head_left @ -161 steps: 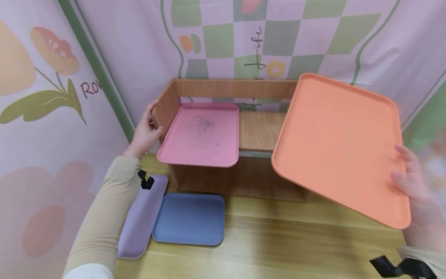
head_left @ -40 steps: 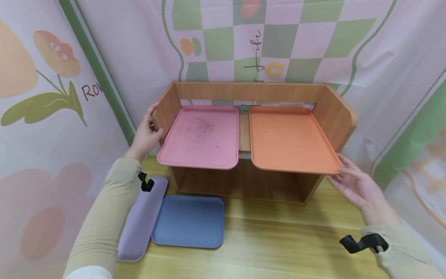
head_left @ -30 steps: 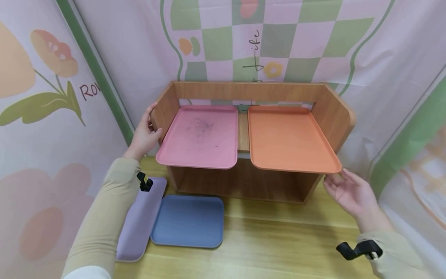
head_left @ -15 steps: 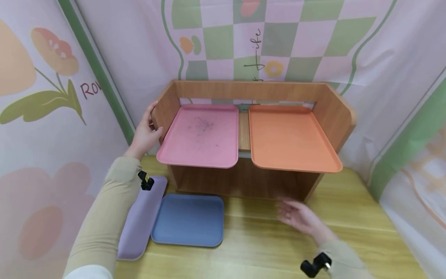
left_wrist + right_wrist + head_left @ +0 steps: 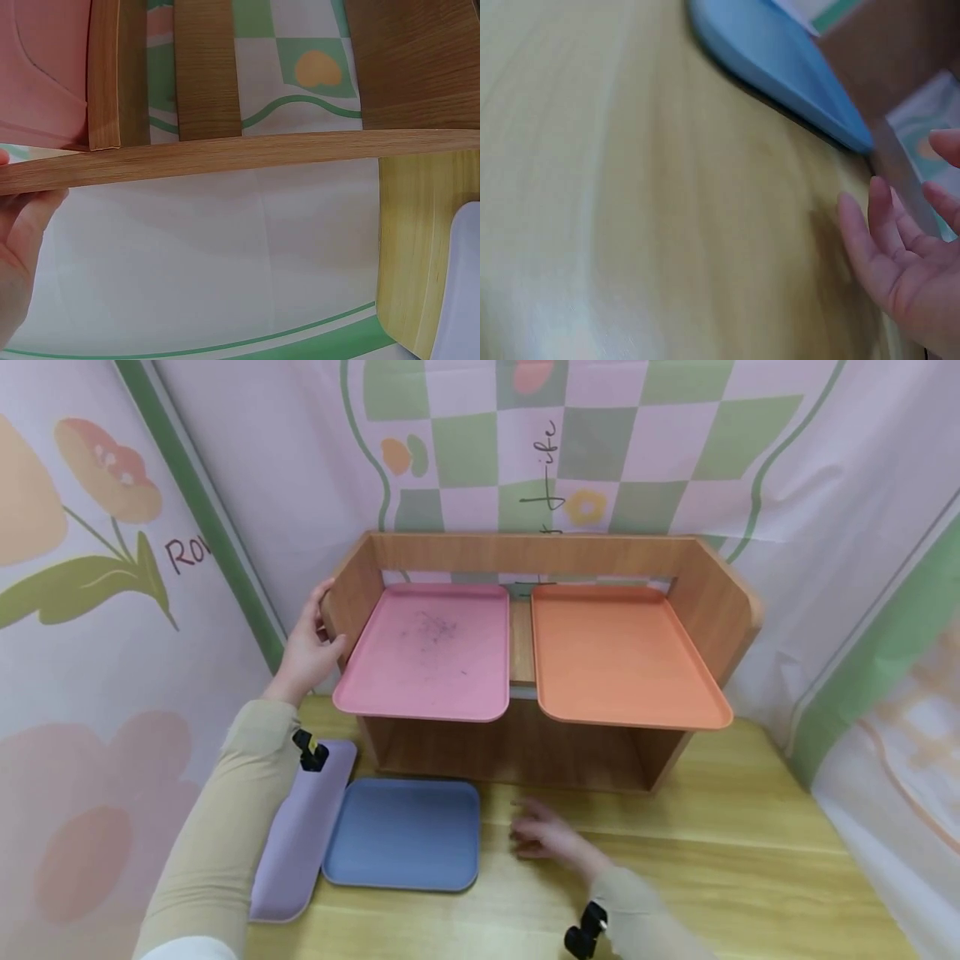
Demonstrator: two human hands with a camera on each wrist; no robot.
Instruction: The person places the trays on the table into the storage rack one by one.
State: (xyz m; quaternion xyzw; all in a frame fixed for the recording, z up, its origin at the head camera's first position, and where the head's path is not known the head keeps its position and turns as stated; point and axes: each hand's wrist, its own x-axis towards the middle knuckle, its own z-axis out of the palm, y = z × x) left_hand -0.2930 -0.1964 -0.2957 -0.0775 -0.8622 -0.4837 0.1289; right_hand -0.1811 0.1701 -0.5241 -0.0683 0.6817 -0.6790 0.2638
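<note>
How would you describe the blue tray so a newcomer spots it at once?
Find the wooden shelf on the table. In front of its left part, the blue tray lies flat, just right of the purple tray. No other tray here is blue.

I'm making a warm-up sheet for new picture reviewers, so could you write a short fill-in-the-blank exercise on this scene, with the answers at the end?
1. In the head view, the orange tray lies to the right of the ____ tray.
2. On the table, the purple tray lies beside the ____ tray.
3. The wooden shelf is gripped at one side panel by the person's ____ hand.
4. The right hand is holding ____.

Missing words: pink; blue; left; nothing.
</note>
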